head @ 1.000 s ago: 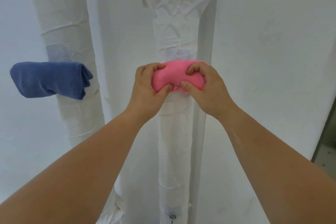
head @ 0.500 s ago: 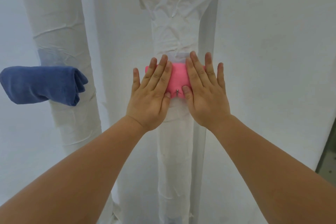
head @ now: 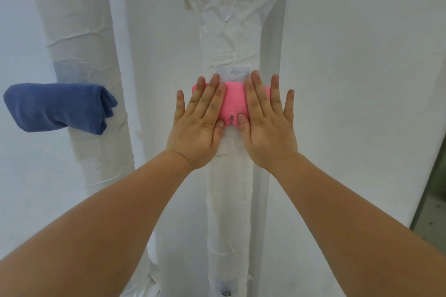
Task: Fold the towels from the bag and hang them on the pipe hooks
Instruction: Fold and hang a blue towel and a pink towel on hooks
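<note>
**Pressing a soft pink towel flat on its hook**

Straight, slightly spread fingers [head: 210, 101] of both hands lie flat on the folded pink towel [head: 233, 101]; none curl round it, so it is pressed rather than gripped. The left hand [head: 198, 123] covers the towel's left half and the right hand [head: 265, 125] its right half. The two thumb tips sit just beside the small metal hook [head: 231, 118], which pokes out under the towel's lower edge.

The towel hangs on that hook, against the wrapped middle pipe [head: 229, 200]. It looks light, soft and easily squashed, and its nap probably grips skin rather than slipping. It seems in no danger of damage. The likelier trouble is that the fold springs open or the bundle slides off the short hook once the palms lift. If it needs reseating, the best hold would be a pinch through all layers at each end, on either side of the hook.

Well apart to the left, a folded blue towel [head: 55, 106] hangs from the wider left pipe [head: 79, 31].
</note>
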`<state>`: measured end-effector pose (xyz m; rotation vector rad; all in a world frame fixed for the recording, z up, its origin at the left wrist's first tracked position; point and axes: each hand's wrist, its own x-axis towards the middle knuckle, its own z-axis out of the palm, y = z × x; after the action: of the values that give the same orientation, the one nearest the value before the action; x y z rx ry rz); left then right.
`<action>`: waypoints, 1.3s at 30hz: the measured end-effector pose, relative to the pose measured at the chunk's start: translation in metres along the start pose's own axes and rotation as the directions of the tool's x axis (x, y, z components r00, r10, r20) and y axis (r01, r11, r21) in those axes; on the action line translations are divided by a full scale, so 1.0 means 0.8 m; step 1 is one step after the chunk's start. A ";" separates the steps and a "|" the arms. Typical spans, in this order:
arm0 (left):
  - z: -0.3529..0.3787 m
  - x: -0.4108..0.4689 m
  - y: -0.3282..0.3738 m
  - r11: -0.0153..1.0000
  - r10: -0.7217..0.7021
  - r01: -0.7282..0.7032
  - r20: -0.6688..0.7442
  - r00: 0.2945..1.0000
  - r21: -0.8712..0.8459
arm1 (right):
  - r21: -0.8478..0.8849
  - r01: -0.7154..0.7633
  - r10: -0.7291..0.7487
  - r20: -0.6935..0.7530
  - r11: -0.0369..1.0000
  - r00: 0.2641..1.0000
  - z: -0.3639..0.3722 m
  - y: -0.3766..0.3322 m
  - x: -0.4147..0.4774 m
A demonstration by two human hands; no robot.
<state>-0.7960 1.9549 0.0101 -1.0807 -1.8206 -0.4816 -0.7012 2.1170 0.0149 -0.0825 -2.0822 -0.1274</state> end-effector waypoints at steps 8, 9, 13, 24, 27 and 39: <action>-0.057 0.000 0.023 0.963 -0.060 -0.005 0.232 0.971 0.270 | -0.180 0.011 0.016 0.143 0.984 0.990 -0.043 -0.009 -0.008; -0.063 0.000 0.026 0.960 -0.070 -0.001 0.240 0.968 0.281 | -0.179 0.013 0.013 0.143 0.984 0.990 -0.048 -0.010 -0.009; -0.085 -0.009 0.032 0.946 -0.130 0.043 0.257 0.958 0.322 | -0.130 -0.015 0.031 0.119 0.991 0.992 -0.062 -0.019 -0.017; -0.088 -0.130 0.047 0.959 -0.278 0.258 0.220 0.935 0.117 | 0.115 -0.222 0.208 0.125 0.968 0.970 -0.041 -0.101 -0.143; -0.065 -0.198 0.027 0.973 -0.232 0.222 0.307 0.923 0.069 | 0.080 -0.271 0.246 0.238 0.959 0.940 -0.009 -0.135 -0.187; -0.104 -0.427 -0.221 0.986 0.128 -0.049 0.537 0.834 -0.159 | -0.214 -0.434 0.482 0.467 0.875 0.741 0.124 -0.405 -0.291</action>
<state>-0.8395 1.6410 -0.2236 -1.5076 -2.2404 -0.2548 -0.7086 1.8064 -0.2547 -0.7620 -2.5127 0.1207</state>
